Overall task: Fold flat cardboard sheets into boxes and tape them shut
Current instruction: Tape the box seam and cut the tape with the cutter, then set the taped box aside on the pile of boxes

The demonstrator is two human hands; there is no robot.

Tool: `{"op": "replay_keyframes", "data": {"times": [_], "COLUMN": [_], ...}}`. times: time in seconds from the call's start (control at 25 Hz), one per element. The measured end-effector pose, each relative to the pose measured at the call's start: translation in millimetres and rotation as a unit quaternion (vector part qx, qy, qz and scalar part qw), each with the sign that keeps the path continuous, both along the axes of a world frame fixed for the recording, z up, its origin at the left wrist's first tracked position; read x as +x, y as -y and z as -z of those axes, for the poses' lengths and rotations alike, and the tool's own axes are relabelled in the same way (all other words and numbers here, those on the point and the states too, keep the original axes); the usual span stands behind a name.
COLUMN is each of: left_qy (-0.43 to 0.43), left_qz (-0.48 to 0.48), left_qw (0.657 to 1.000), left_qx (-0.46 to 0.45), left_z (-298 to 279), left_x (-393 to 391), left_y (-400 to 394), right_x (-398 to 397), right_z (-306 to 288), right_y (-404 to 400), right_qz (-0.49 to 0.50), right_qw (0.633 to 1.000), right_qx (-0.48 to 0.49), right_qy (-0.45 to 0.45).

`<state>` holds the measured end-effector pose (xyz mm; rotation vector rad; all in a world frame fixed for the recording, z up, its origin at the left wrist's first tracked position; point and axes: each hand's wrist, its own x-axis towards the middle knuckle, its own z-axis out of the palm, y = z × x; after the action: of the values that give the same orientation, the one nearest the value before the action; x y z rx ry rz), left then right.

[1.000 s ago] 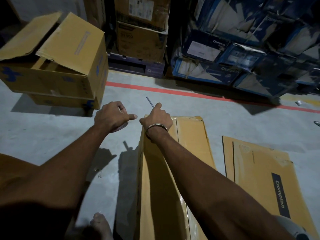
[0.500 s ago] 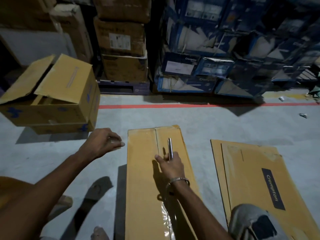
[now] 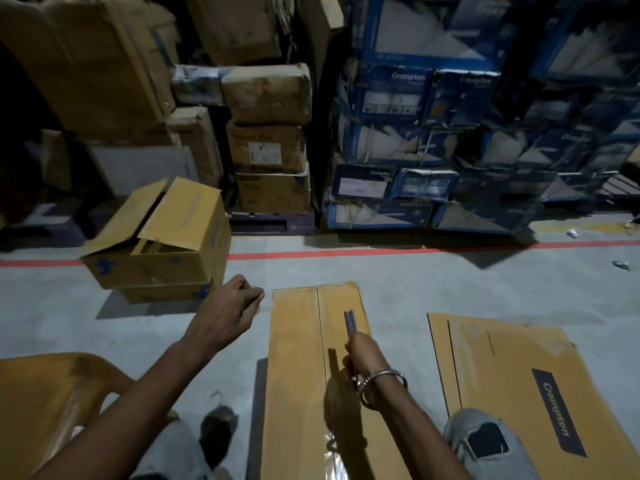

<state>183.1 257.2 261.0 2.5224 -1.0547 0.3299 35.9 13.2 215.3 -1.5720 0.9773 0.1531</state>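
A tan cardboard box (image 3: 298, 341) lies lengthwise in front of me, with a clear-taped seam along its top. My right hand (image 3: 363, 355), with a metal bangle at the wrist, grips a thin metal cutting tool (image 3: 350, 322) whose tip points away over the seam. My left hand (image 3: 225, 313) hovers just left of the box's far corner. Its fingers are curled round what looks like a clear tape roll, mostly hidden. A flat cardboard sheet (image 3: 512, 375) printed "Crompton" lies on the floor to the right.
An open tan box (image 3: 166, 268) sits on the floor at the far left. Beyond a red floor line (image 3: 346, 253) stand stacked brown cartons (image 3: 270, 150) and blue cartons (image 3: 415, 133). A tan curved object (image 3: 41, 393) is at lower left, and my knee (image 3: 485, 445) at lower right.
My right hand drew the tool back from the box's far edge toward me along the seam. My left hand stayed near the far left corner. The view tilted up.
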Motion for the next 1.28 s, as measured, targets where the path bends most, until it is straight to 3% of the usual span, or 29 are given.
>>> {"op": "replay_keyframes", "data": {"times": [0.16, 0.28, 0.48, 0.68, 0.84, 1.0, 1.28], "left_qy": [0.032, 0.044, 0.033, -0.012, -0.06, -0.142, -0.153], "left_qz": [-0.049, -0.121, -0.214, -0.307, -0.353, -0.375, -0.384], "left_qw": [0.998, 0.992, 0.976, 0.951, 0.934, 0.916, 0.911], "left_qx": [0.01, 0.017, 0.005, 0.027, 0.02, 0.029, 0.002], "left_z": [-5.5, 1.1, 31.6, 79.9, 100.4, 91.3, 92.8], "left_x": [-13.8, -23.1, -66.0, -104.4, -123.2, -124.7, -128.3], "left_y": [-77.9, -153.9, -278.8, -348.4, -352.0, -346.3, -343.5], "right_x": [26.2, 49.9, 81.8, 74.7, 80.3, 78.8, 73.9], "right_z": [-72.1, -104.7, -90.1, -42.5, -16.8, 15.2, 48.6], "right_y": [-58.5, -125.9, -298.2, -405.8, -444.2, -463.2, -475.3], "right_qz": [-0.015, -0.076, -0.217, -0.399, -0.498, -0.537, -0.557], "right_qw": [0.999, 0.991, 0.964, 0.913, 0.832, 0.77, 0.648], "right_qx": [0.019, 0.098, 0.143, -0.034, -0.196, -0.289, -0.485], "right_qy": [0.025, 0.052, 0.058, 0.074, 0.145, 0.186, 0.189]}}
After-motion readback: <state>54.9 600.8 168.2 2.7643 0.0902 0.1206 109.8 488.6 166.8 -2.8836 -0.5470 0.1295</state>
